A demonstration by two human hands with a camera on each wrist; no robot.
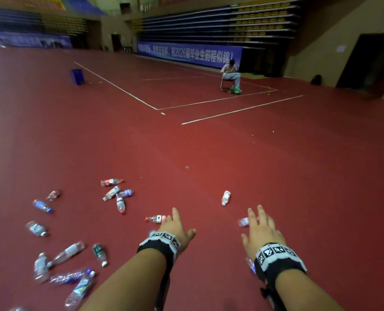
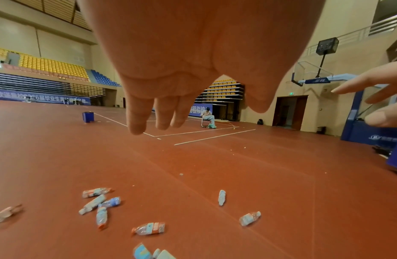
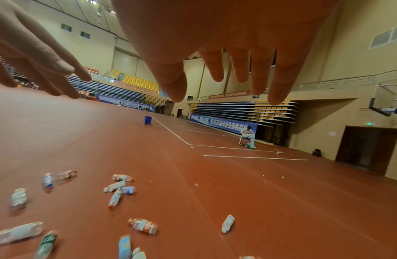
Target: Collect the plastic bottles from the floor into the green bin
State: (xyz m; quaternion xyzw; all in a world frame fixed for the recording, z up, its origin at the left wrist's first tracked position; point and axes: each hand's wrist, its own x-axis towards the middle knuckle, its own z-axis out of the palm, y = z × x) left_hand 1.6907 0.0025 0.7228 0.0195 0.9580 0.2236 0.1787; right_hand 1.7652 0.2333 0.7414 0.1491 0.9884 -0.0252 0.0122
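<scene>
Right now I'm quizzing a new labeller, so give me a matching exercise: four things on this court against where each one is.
1. red-capped bottle
2. white bottle
3. blue bin
4. seated person

A. on a chair before the banner
B. far off, beside a white line
C. partly behind the left hand
D. lying alone, left of the right hand, farther out

Pairs: 1-C, 2-D, 3-B, 4-A.

Blue banner (image 1: 189, 55) along the stands: white text including "2026届毕业生前程似锦". Bottle labels are illegible.
</scene>
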